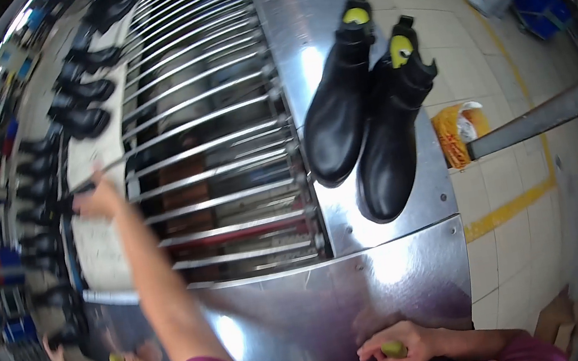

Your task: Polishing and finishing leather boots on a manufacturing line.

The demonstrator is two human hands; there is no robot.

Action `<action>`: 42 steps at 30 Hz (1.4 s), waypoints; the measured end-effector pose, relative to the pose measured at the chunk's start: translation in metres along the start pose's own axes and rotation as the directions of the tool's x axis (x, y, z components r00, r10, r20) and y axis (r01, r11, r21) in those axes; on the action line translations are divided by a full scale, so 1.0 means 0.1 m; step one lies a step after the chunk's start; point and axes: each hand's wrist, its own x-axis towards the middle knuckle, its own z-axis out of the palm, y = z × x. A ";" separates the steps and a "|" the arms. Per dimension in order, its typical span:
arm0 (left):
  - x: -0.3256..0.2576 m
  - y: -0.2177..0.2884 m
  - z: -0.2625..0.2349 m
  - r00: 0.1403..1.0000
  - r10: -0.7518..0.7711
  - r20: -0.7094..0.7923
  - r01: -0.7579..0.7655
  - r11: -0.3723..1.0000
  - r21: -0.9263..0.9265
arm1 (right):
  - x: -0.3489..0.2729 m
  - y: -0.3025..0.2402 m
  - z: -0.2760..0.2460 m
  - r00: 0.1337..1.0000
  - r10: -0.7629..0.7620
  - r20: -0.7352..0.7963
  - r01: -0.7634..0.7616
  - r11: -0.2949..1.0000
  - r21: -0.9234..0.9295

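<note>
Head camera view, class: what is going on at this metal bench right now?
A person in magenta sleeves works at a shiny metal bench beside a roller conveyor. The left hand reaches far out to a thin rod at the conveyor's left edge, next to a row of black boots. The right hand rests low on the bench, fingers closed around a small yellow-green piece. A pair of black boots with yellow-green inserts lies on the steel to the right, untouched.

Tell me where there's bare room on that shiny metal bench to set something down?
The curved steel sheet nearest the person, between the roller rods and the right hand, lies bare. The strip beside the rods is crowded by two black boots. The far belt, where the left hand reaches, carries more boots.
</note>
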 end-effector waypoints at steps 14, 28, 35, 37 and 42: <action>-0.11 -0.72 0.79 0.816 -0.105 0.569 0.313 0.907 -0.281 | -0.06 0.03 -0.10 0.993 0.003 -0.120 -0.014 0.996 -0.086; 0.35 -0.58 0.89 0.162 -0.421 0.892 0.718 0.670 0.186 | -0.06 -0.02 -0.12 0.993 -0.034 -0.115 0.029 0.998 -0.049; 0.42 -0.63 1.22 0.105 -0.288 0.952 0.787 0.609 0.098 | -0.03 -0.08 -0.23 0.997 -0.060 -0.040 0.058 0.998 -0.038; 0.39 -0.61 1.20 0.129 -0.286 0.950 0.862 0.505 0.035 | -0.02 -0.08 -0.23 0.990 -0.107 -0.092 0.101 0.993 -0.062; -0.14 -0.55 0.51 0.170 0.031 0.985 0.963 0.206 -0.173 | -0.02 -0.01 -0.13 0.991 -0.014 -0.131 0.004 0.997 -0.079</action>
